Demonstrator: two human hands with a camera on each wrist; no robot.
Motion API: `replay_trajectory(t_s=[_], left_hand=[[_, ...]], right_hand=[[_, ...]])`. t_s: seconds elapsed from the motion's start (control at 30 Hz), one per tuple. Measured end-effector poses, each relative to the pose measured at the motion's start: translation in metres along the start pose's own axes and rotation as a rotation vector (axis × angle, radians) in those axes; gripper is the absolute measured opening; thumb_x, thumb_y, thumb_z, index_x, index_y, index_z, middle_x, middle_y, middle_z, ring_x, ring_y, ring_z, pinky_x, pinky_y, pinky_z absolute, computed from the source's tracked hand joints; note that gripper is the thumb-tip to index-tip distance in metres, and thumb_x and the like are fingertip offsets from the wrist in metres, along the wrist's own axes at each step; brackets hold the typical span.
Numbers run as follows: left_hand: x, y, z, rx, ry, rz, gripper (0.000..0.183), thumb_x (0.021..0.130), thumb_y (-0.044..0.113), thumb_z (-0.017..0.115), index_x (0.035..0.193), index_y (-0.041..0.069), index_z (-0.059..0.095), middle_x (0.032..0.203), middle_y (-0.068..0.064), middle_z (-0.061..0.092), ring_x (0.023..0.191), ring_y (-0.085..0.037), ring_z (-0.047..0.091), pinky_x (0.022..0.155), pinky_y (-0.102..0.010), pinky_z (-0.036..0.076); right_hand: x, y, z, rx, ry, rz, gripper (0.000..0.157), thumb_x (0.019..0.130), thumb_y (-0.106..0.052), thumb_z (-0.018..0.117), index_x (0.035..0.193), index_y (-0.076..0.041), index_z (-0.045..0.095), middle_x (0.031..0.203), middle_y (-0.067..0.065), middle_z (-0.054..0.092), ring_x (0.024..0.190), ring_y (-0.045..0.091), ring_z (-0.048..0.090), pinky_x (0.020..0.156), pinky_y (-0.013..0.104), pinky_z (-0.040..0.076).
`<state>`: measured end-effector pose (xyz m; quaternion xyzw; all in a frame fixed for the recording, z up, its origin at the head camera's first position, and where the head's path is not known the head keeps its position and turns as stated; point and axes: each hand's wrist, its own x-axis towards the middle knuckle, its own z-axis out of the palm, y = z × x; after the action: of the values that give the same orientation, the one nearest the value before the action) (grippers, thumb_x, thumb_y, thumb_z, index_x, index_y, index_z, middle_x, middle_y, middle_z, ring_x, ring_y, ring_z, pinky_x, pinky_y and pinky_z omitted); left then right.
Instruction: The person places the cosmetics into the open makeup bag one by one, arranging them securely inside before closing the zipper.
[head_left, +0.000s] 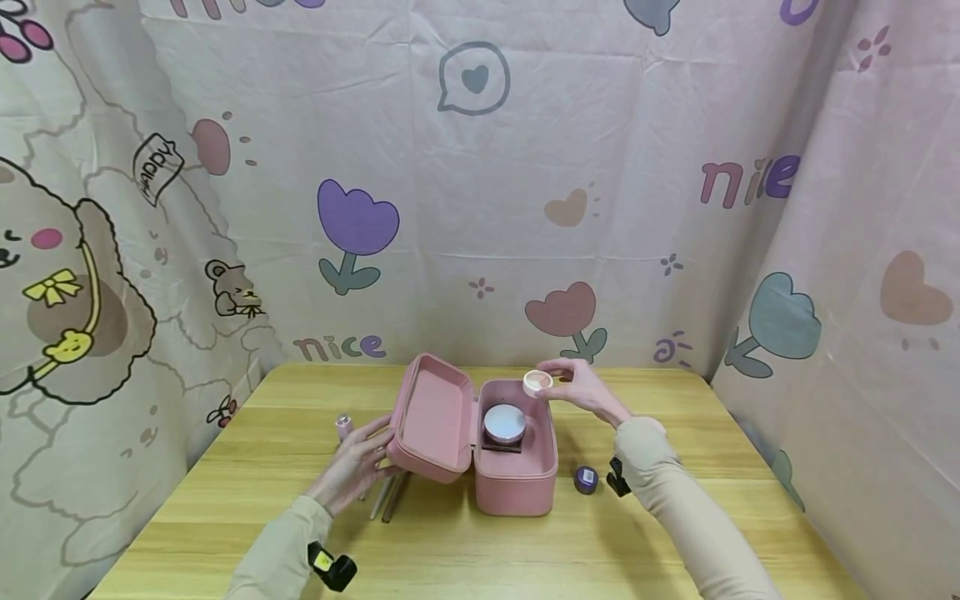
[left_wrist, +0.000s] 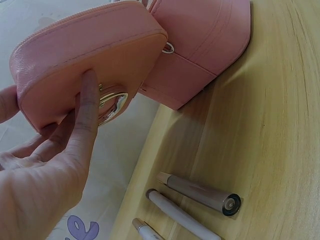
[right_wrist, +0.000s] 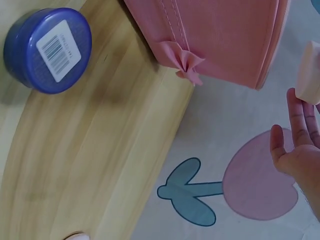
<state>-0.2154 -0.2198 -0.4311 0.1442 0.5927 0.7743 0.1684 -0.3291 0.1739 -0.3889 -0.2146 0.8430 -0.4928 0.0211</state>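
A pink cosmetic case (head_left: 516, 496) stands on the table with its lid (head_left: 438, 417) swung out to the left. My left hand (head_left: 356, 462) grips that lid by its outer edge; in the left wrist view the thumb is at the rim and the fingers spread over the outside, beside a gold-rimmed ornament (left_wrist: 114, 107). Above the case's far right corner, my right hand (head_left: 588, 392) pinches a small round white container (head_left: 537, 382) with a patterned pinkish top. Inside the case, a round compact (head_left: 504, 423) with a pale top lies over a dark flat item (head_left: 501, 447).
Right of the case sits a blue round jar (right_wrist: 57, 52) with a barcode label. Several slim makeup tubes (left_wrist: 200, 195) lie left of it, under the lid and left arm. A small pink bottle (head_left: 344, 427) is beyond the left hand. A printed curtain (head_left: 450, 208) hangs behind.
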Motion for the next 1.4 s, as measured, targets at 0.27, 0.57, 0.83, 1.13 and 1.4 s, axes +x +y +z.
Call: replay_trajectory(t_s=[0.27,0.57,0.83,1.13,1.4], left_hand=[[0.001,-0.001,0.0,-0.012,-0.012,0.007,0.07,0.109,0.021,0.039,0.157,-0.009,-0.004,0.128,0.013,0.06,0.116,-0.005,0.062,0.101,-0.029,0.053],[-0.001,0.001,0.001,-0.001,-0.006,0.02,0.071,0.109,0.022,0.039,0.156,-0.01,-0.004,0.129,0.014,0.059,0.116,-0.003,0.062,0.101,-0.029,0.053],[0.003,0.004,0.004,0.07,0.09,0.03,0.066,0.107,0.021,0.043,0.162,0.008,0.008,0.138,0.013,0.054,0.118,-0.002,0.06,0.11,-0.039,0.046],[0.009,0.008,0.006,0.05,0.151,0.057,0.062,0.107,0.014,0.043,0.16,0.003,0.014,0.129,0.017,0.06,0.113,0.0,0.062,0.097,-0.024,0.053],[0.011,0.008,0.005,0.051,0.139,0.057,0.061,0.107,0.012,0.04,0.16,0.0,0.012,0.124,0.017,0.064,0.11,0.0,0.063,0.092,-0.021,0.055]], right_hand=[[0.007,-0.004,0.012,-0.079,-0.031,-0.039,0.052,0.08,-0.012,0.081,0.126,0.005,0.065,0.124,0.023,0.068,0.116,0.036,0.063,0.106,0.054,0.048],[0.012,-0.002,0.021,-0.101,-0.073,-0.055,0.05,0.078,-0.007,0.082,0.123,0.006,0.067,0.12,0.024,0.07,0.111,0.033,0.064,0.1,0.045,0.051],[0.014,-0.001,0.027,-0.174,-0.104,-0.049,0.053,0.076,-0.01,0.084,0.125,0.004,0.067,0.116,0.02,0.071,0.096,0.021,0.062,0.08,0.025,0.051],[0.015,-0.003,0.032,-0.213,-0.122,-0.088,0.05,0.076,-0.007,0.084,0.121,0.008,0.067,0.112,0.023,0.071,0.095,0.023,0.067,0.082,0.028,0.056],[0.016,-0.004,0.037,-0.215,-0.127,-0.088,0.052,0.077,-0.008,0.084,0.123,0.008,0.066,0.117,0.025,0.071,0.102,0.03,0.07,0.092,0.041,0.058]])
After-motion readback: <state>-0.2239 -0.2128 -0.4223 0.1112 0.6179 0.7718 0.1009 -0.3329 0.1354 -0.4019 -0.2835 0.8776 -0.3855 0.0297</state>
